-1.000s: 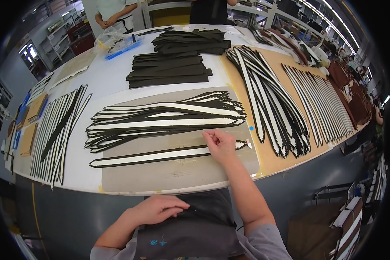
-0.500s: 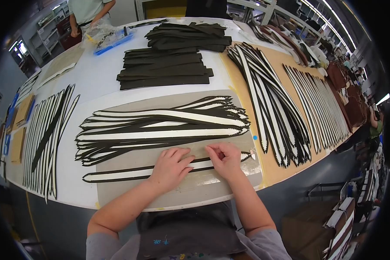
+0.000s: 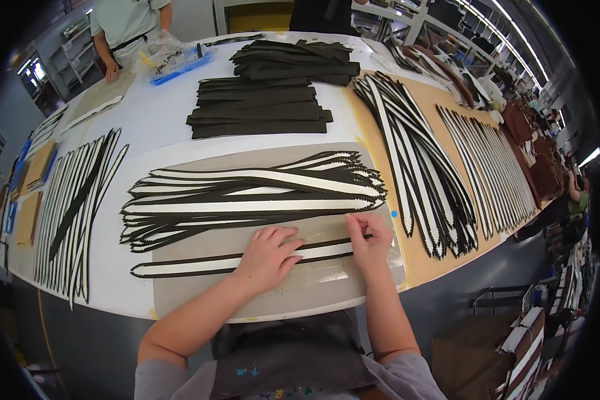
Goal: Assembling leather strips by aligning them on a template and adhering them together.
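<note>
A single long strip point(image 3: 187, 267), white with dark edges and a pointed left end, lies across the grey board point(image 3: 260, 297) in front of me. My left hand point(image 3: 268, 257) rests on its middle, palm down with the fingers loosely spread. Over the strip's right end is my right hand point(image 3: 370, 241), thumb and fingertips pinched together. The hand covers that end, so whatever is between its fingertips is hidden. Just beyond both hands lies a pile of similar black-and-white strips point(image 3: 260, 205) with jagged right ends.
Black strips point(image 3: 257, 110) are stacked farther back. More two-tone strips point(image 3: 417, 157) lie on the tan board at right, and a row of them point(image 3: 80, 213) at left. A blue tray point(image 3: 180, 72) with plastic bags sits at the far left, near another person point(image 3: 123, 27).
My right hand has slid right along the strip to its right end, still pinched. The left hand stays on the strip's middle. The whole view has shifted slightly.
</note>
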Motion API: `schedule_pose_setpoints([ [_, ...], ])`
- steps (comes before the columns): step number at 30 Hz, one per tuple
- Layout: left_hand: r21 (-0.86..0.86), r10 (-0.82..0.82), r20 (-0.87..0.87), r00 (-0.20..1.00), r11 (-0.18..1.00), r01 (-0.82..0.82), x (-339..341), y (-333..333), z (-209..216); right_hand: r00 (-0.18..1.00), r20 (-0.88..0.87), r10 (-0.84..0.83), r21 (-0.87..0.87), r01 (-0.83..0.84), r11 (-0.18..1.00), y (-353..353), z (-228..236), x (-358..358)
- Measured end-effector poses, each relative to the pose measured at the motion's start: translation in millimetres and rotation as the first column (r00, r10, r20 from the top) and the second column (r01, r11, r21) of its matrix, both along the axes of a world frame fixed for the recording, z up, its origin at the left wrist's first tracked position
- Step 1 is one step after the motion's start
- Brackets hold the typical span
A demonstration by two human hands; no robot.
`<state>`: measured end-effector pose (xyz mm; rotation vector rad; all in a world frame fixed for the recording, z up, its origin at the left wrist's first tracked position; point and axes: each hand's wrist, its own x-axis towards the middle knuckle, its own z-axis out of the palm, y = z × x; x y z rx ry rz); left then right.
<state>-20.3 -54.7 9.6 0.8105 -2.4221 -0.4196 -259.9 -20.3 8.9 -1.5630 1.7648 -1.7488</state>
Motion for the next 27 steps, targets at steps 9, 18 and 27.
schedule_pose_setpoints([
  [9, 0.000, -0.008, -0.017, 1.000, 1.000, 0.008, 4, 4, -2, 0.982, 0.017, -0.190, -0.039, 0.191, 0.981, 45, -13, -72],
  [18, 0.002, -0.017, -0.005, 1.000, 1.000, 0.017, 4, 2, 1, 0.926, 0.307, -0.221, 0.119, 0.193, 0.974, 76, -15, -95],
  [27, 0.006, -0.003, 0.031, 1.000, 1.000, 0.003, 0, -2, 3, 0.954, 0.273, -0.122, 0.125, 0.091, 0.988, 70, -26, -98],
])
